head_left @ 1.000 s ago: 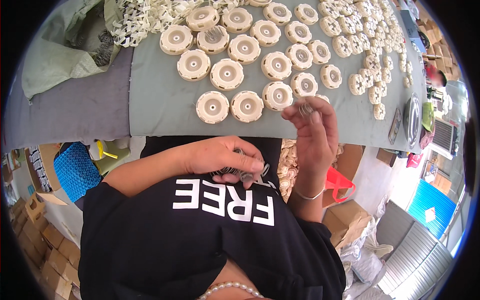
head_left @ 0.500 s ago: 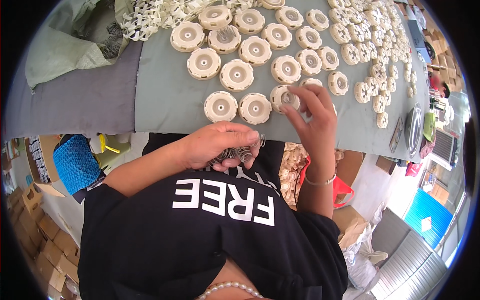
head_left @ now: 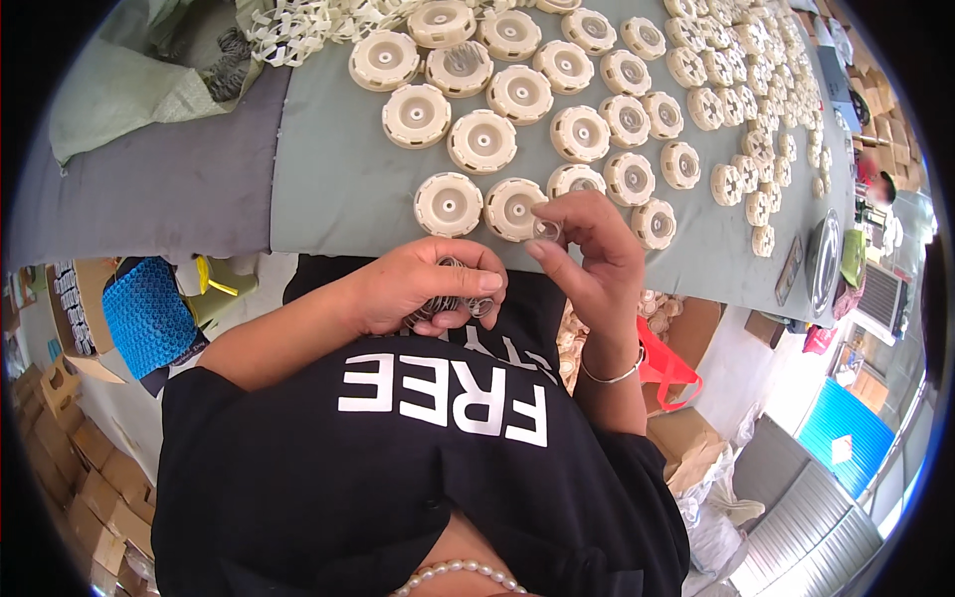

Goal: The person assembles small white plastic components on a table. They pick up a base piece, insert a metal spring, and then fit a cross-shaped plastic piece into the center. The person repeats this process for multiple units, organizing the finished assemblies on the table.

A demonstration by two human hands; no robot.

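At the far left, a blue mesh basket (head_left: pixel 149 313) is sitting below the edge of the bench (head_left: pixel 338 189), which is covered by a grey-green cloth. The left hand (head_left: pixel 423 289) is curling closed just in front of the bench edge, against the black shirt, gripping a bundle of thin clear rings (head_left: pixel 453 301) between thumb and fingers. Above it, cream round discs (head_left: pixel 449 204) are lying in rows across the cloth, and the nearest 2 are sitting just beyond the fingertips. The right hand (head_left: pixel 587 249) is hovering over the bench edge beside the second disc (head_left: pixel 514 209), its thumb and forefinger pinching 1 small clear ring (head_left: pixel 546 231) while the other fingers are staying loosely bent. A thin bracelet (head_left: pixel 609 376) is circling that wrist. Farther right, a red bag (head_left: pixel 668 366) is hanging below the bench.
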